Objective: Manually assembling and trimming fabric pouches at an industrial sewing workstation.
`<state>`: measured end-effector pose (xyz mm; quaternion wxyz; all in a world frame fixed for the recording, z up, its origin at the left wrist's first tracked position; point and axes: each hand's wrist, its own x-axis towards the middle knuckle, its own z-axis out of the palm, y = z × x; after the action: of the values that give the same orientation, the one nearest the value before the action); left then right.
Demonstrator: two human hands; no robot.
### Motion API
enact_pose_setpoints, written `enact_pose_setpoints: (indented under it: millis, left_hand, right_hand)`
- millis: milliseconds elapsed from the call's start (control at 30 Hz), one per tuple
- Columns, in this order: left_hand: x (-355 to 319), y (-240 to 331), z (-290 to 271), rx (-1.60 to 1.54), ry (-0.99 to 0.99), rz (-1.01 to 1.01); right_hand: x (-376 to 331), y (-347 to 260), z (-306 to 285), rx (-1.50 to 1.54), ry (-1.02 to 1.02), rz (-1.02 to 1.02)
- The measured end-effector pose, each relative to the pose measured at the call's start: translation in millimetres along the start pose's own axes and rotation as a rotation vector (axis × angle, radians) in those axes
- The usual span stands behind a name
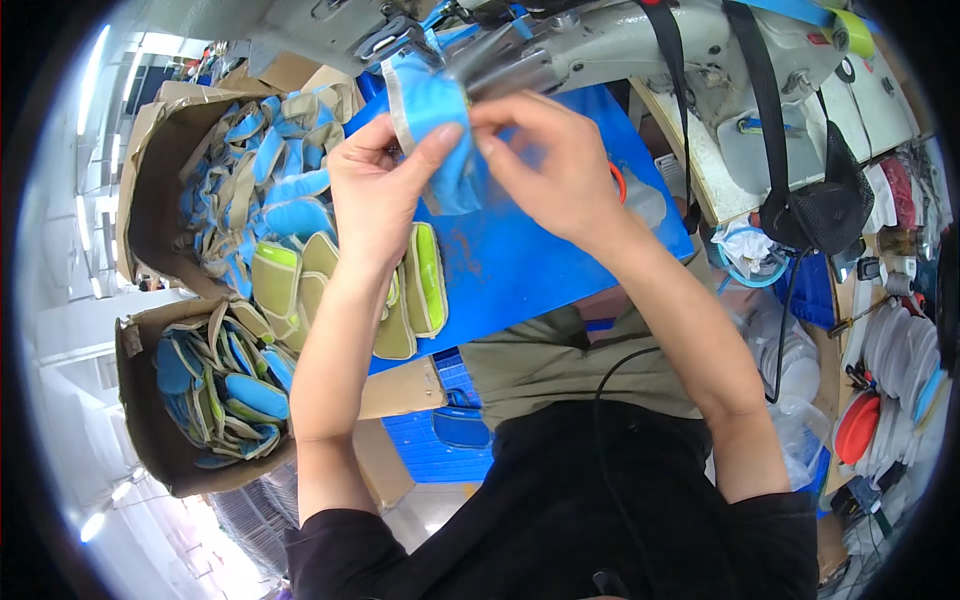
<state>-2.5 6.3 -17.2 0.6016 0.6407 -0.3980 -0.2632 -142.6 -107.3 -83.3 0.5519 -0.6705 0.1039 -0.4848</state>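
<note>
A blue fabric piece with a pale grey border (430, 98) is held up in front of the sewing machine (625, 45). My left hand (378, 190) is closed on its left side, thumb lying across the blue face. At its right edge, the fingers of my right hand (555, 165) are pinched together on the cloth, slightly blurred. The piece hangs over the blue work table (540, 260), its lower part blurred. Beside my left forearm lie several flat beige pads with green faces (428, 280).
At the left stand two cardboard boxes: the farther box (150, 190) holds blue and beige fabric pieces, the nearer box (150, 440) blue and green pads. Black straps (765, 110) hang at the right, above a blue basket (755, 272). Round white and red items (858, 428) sit farther right.
</note>
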Motion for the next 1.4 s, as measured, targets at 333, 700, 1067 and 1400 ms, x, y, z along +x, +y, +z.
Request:
enact_pose_setpoints:
  millis: [333,700,1067,1400]
  left_hand:
    - [-3,3,15,-0.002,0.056,-0.018]
    - [23,2,0,-0.149,-0.037,-0.080]
    - [43,-4,-18,-0.076,-0.187,-0.036]
    - [37,-5,-18,-0.072,-0.186,0.024]
  right_hand:
    - [-10,3,16,0.039,0.066,0.070]
    - [-21,3,28,0.366,0.094,0.237]
    - [-25,43,20,0.301,0.047,0.184]
    - [-22,28,31,0.158,0.133,0.119]
